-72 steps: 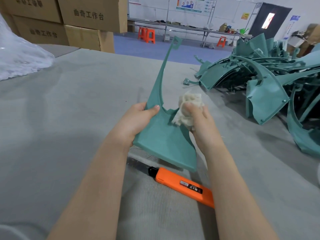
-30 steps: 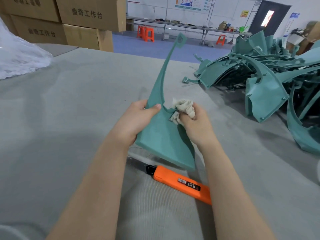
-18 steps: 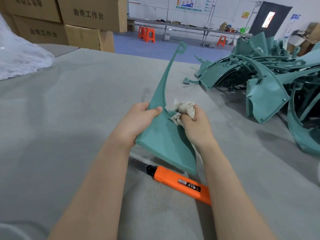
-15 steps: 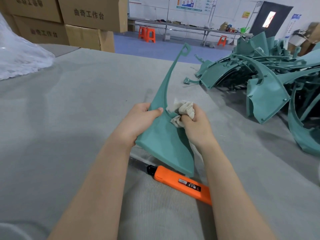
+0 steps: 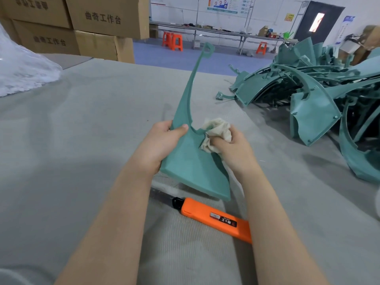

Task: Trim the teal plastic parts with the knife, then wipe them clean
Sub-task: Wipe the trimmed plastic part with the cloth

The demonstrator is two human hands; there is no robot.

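Teal plastic part (image 5: 191, 163) is being held over the grey table (image 5: 82, 130), close in front of me, between both hands. I am gripping its left edge with my left hand (image 5: 160, 142), thumb curled over the front face and fingers wrapped behind. My right hand (image 5: 236, 151) is pressing a wadded white rag (image 5: 218, 128) into the notch at the part's upper right edge, fingers curled tight round the cloth.

I am judging the wiping step to be in progress on this part. The orange knife (image 5: 213, 219) is lying on the table just below it, blade extended, in neither hand. A pile of teal parts (image 5: 308, 93) is sitting at far right; whether those are trimmed I cannot tell.

The part's long axis is running from the broad end nearest me up and away along the narrow arm. Its looped tip (image 5: 207, 48) is pointing away from me, leaning slightly right.
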